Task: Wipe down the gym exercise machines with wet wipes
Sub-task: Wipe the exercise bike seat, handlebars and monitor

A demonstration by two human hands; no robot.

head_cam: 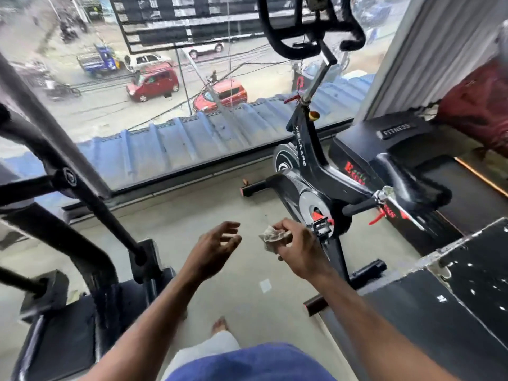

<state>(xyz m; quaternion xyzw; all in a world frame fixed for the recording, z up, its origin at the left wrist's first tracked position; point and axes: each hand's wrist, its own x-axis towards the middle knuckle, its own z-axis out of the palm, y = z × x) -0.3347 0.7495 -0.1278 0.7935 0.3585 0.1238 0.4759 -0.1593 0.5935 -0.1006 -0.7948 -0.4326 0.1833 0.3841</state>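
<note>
My right hand pinches a crumpled wet wipe, fingers curled round it, the wad sticking out to the left of my knuckles. My left hand hangs just beside it, released, fingers loosely spread and holding nothing. Both hover over the bare floor, touching no machine. Just beyond my right hand stands the spin bike, its pedal crank nearest my fingers, the saddle up and to the right, the handlebars far above. To the left of my left hand rises the black frame of another machine. The wipe looks grey and bunched, so I judge it best to open it with my free hand and fold a fresher face outward before touching the bike. Then I should start on the grips and saddle, where people touch most, and leave the greasy crank for last, pressing flat instead of dabbing
</note>
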